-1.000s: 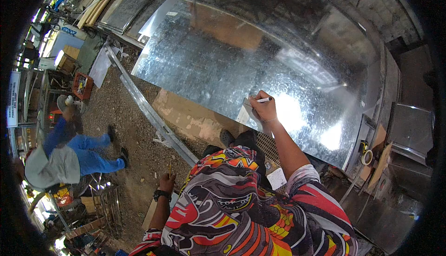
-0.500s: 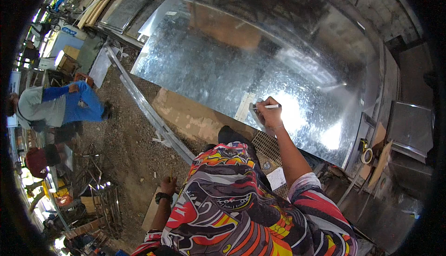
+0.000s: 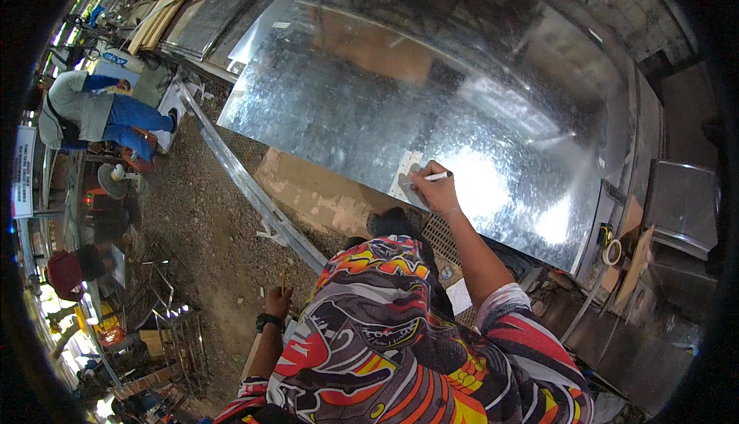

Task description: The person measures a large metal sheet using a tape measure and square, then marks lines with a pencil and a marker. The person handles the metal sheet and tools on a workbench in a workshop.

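The right hand (image 3: pixel 436 194) had its fingers closed around a white marker (image 3: pixel 439 176), one end hidden, over a pale flat piece (image 3: pixel 403 167), partly covered, at the near edge of the shiny surface (image 3: pixel 331 116). The left hand's (image 3: pixel 276 302) fingers curled around a thin yellow stick (image 3: pixel 282 278), its lower part hidden.

white slip (image 3: pixel 402 181) on shiny metal sheet (image 3: pixel 339 128)

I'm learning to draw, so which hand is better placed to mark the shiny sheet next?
Probably the right hand: it holds a pen over the shiny sheet, while the left hand is farther away.
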`<state>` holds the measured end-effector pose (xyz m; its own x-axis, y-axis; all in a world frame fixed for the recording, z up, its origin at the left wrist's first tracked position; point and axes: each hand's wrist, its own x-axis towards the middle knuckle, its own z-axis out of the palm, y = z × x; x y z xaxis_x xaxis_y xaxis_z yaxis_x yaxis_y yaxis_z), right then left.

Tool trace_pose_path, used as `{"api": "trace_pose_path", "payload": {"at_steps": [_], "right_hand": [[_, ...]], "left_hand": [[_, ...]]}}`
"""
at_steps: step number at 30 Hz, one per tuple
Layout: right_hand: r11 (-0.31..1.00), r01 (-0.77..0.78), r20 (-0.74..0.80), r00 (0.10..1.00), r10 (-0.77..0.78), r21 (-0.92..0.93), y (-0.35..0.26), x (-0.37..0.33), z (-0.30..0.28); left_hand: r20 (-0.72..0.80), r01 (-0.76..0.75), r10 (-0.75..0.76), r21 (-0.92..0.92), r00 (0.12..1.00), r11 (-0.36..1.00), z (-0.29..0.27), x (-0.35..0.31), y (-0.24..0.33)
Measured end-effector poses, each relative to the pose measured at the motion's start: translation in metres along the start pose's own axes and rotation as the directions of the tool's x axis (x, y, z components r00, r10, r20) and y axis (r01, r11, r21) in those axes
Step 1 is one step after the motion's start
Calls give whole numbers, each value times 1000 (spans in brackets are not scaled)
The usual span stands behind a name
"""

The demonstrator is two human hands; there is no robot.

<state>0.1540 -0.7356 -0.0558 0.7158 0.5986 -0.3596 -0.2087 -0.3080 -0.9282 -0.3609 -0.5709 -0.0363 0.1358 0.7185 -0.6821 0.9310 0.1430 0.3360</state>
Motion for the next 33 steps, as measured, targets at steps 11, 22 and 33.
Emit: {"api": "trace_pose_path", "payload": {"at_steps": [11,22,33], "right_hand": [[959,127,-252,966,-61,255,-9,19,10],[987,155,-227,961,-160,-42,-12,20,23],[980,172,-251,949,-193,-103,-14,20,25]], "left_hand": [[49,-79,86,-123,995,989,22,36,-54],[53,-14,18,-77,998,997,14,3,-13],[38,-92,98,-145,994,985,19,-6,-32]]}}
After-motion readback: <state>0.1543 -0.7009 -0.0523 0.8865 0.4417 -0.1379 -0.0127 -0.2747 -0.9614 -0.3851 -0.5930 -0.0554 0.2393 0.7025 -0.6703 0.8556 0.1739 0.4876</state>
